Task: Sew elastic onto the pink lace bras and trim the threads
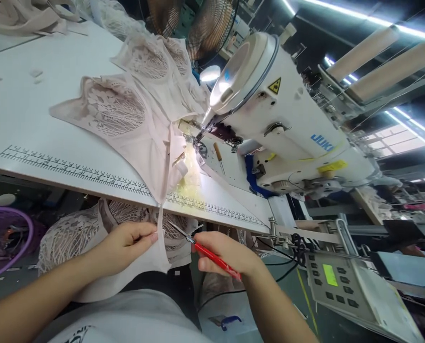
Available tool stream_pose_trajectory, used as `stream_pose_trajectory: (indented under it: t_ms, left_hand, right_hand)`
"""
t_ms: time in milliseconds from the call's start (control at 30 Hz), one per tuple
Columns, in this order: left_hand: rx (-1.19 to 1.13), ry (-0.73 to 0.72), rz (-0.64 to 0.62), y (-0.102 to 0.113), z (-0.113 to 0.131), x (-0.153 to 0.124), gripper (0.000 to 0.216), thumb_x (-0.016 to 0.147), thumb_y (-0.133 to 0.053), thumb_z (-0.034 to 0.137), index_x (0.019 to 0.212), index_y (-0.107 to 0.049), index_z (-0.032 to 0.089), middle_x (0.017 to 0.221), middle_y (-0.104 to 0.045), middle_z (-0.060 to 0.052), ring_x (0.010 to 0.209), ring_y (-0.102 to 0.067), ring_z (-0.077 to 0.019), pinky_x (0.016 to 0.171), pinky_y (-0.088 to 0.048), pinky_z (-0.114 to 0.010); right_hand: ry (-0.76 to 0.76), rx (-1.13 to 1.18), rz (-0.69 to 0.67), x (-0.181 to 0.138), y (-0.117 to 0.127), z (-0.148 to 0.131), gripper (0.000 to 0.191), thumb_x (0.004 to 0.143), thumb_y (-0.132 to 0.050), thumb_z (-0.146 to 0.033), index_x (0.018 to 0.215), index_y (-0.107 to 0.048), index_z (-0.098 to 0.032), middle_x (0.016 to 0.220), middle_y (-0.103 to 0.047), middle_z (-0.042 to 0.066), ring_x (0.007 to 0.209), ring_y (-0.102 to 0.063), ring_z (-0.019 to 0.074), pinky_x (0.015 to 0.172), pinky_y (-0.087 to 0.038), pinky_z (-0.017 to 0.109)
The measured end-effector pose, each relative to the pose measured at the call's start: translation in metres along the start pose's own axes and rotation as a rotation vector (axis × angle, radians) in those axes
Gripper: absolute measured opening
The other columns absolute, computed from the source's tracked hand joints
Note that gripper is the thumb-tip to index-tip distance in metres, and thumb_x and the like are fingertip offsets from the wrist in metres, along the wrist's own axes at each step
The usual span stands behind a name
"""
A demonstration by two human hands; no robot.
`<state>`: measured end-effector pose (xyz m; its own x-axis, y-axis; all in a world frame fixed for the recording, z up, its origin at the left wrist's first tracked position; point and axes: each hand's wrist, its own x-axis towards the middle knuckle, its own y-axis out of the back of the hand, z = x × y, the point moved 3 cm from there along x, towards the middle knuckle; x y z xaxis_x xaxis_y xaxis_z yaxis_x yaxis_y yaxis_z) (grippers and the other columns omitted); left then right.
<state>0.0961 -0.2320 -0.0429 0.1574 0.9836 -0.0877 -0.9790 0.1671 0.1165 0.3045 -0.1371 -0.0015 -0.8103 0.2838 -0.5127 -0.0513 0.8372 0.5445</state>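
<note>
My left hand (132, 243) is closed in a pinch on the pale pink edge of a lace bra (126, 281) hanging in front of my lap. A narrow strip (160, 216) runs up from those fingers to another bra (123, 114) lying on the sewing table. My right hand (222, 255) is wrapped round red-handled scissors (215, 259). Their thin metal blades point up and left, close to the right side of the strip. Whether the blades touch it I cannot tell.
A white sewing machine (291, 114) stands on the table (26, 114), which has a printed ruler along its front edge. More bras (155, 62) lie behind. A control panel (344, 286) is at lower right, a purple basket (28, 224) at left, and a fan (208, 28) at the back.
</note>
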Motion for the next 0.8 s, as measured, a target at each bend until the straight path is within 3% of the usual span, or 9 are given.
stream_pose_trajectory:
  t_ms: [233,467,600,800]
  left_hand:
    - [0.038,0.028,-0.057,0.003,-0.005,-0.004,0.035,0.089,-0.043,0.039,0.069,-0.062,0.018,0.064,-0.059,0.001,0.063,-0.055,-0.0144,0.06,-0.047,-0.021]
    - [0.082,0.073,-0.158,0.011,-0.014,-0.008,0.04,0.09,-0.038,0.042,0.068,-0.059,0.016,0.064,-0.053,0.001,0.062,-0.051,-0.0137,0.058,-0.043,-0.022]
    - [0.108,0.012,-0.169,0.015,-0.008,-0.011,0.039,0.091,-0.039,0.04,0.064,-0.056,0.017,0.06,-0.049,0.002,0.058,-0.047,-0.0121,0.055,-0.041,-0.021]
    - [0.054,-0.174,-0.033,0.011,0.016,-0.007,0.03,0.093,-0.044,0.031,0.077,-0.067,0.019,0.069,-0.064,0.001,0.063,-0.06,-0.0128,0.06,-0.048,-0.02]
  right_hand:
    - [-0.107,-0.232,-0.201,0.025,0.027,-0.031,0.053,0.08,-0.056,-0.07,0.07,-0.039,-0.021,0.064,-0.042,-0.004,0.059,-0.039,0.0113,0.053,-0.029,0.024]
    - [-0.197,-0.249,-0.197,0.034,0.034,-0.033,0.06,0.067,-0.071,-0.072,0.063,-0.041,-0.02,0.057,-0.039,-0.006,0.056,-0.037,0.0105,0.053,-0.027,0.024]
    - [-0.142,-0.035,-0.056,0.031,0.028,-0.022,0.066,0.059,-0.068,-0.081,0.06,-0.042,-0.02,0.057,-0.038,-0.006,0.056,-0.035,0.0106,0.052,-0.028,0.024]
    - [0.222,0.654,0.285,0.04,-0.021,-0.02,0.055,0.071,-0.069,-0.07,0.076,-0.048,-0.019,0.083,-0.059,0.003,0.073,-0.055,0.0148,0.066,-0.045,0.028]
